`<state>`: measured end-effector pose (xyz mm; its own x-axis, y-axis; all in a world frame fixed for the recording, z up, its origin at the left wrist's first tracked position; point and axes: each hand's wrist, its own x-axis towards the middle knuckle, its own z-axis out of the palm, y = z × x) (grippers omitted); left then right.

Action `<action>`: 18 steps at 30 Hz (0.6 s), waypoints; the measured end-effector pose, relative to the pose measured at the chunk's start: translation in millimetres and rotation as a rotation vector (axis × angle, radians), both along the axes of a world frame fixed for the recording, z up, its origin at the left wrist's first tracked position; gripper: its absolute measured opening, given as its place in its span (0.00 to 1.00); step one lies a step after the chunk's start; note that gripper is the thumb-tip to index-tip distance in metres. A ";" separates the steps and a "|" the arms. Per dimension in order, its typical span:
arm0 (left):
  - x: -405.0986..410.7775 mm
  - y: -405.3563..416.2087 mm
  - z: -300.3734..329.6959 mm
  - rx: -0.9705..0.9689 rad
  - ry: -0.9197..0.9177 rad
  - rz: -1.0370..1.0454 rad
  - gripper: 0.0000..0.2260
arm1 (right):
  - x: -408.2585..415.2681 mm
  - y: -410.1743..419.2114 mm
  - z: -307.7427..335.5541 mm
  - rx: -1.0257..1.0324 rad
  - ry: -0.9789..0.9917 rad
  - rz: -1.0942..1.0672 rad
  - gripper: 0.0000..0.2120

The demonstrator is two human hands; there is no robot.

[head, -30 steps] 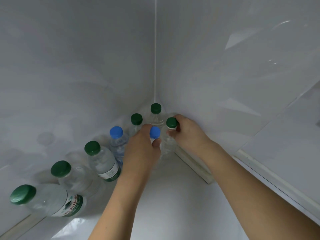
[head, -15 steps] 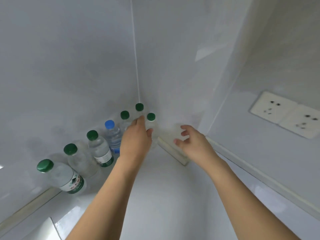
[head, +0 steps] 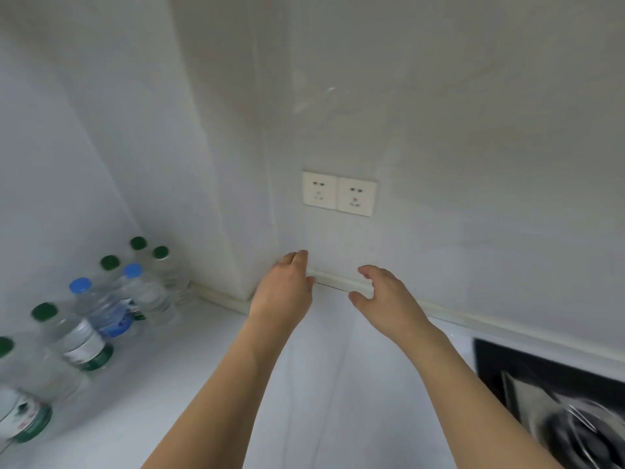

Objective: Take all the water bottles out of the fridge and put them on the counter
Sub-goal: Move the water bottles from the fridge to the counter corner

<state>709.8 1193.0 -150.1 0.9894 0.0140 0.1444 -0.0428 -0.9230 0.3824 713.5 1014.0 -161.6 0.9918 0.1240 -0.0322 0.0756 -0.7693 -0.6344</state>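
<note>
- On the counter, in the head view, the bottles are standing in a loose row along the left wall, caps up, close together and some touching; the nearest one is running off the lower left edge.
- The left hand is hovering with relaxed, fairly straight fingers, carrying nothing, well apart from the row.
- The right hand is spreading wide, fingers and thumb parted, also carrying nothing.
- Both hands are hanging above the counter near the wall strip, below the sockets.
- The fridge is not showing here, so I cannot tell whether any bottles are waiting inside.
- Judging from this, the step is going back for more: the arms should be lifting clear rather than sweeping left, since the crowded row looks easy to topple.
- Any new bottles would be sitting best on the bare counter right of the row, away from the dark sink at the lower right.
</note>
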 end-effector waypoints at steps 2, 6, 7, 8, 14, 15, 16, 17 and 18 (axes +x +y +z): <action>-0.3 -33.3 1.0 0.006 0.003 -0.050 0.19 | -12.8 -33.6 0.8 -0.022 0.008 -0.050 0.25; -3.8 -107.9 2.0 0.046 0.020 -0.188 0.19 | -45.5 -106.2 1.6 -0.039 0.026 -0.183 0.25; -6.3 -129.6 2.1 0.062 0.020 -0.227 0.19 | -56.2 -125.8 2.2 -0.034 0.034 -0.217 0.25; -10.3 -151.0 2.0 0.076 0.021 -0.265 0.19 | -67.4 -145.0 1.8 -0.025 0.041 -0.247 0.26; -59.3 -286.7 0.2 0.096 0.012 -0.510 0.21 | -153.9 -262.6 2.5 0.012 0.055 -0.481 0.26; -70.7 -309.9 -0.1 0.105 0.010 -0.553 0.21 | -171.5 -282.2 3.4 0.016 0.057 -0.517 0.26; -82.3 -331.4 0.4 0.113 0.013 -0.591 0.21 | -188.0 -299.9 4.5 0.013 0.059 -0.550 0.26; -89.0 -343.0 0.1 0.112 0.013 -0.616 0.21 | -196.8 -310.3 4.9 0.004 0.055 -0.570 0.26; -105.0 -368.9 1.2 0.109 0.003 -0.669 0.21 | -218.7 -331.9 5.4 0.000 0.052 -0.619 0.26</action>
<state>604.8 824.1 -148.9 0.7803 -0.6160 0.1076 -0.6173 -0.7313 0.2901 494.8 682.1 -156.2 0.8766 -0.4741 -0.0828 -0.4161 -0.6601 -0.6254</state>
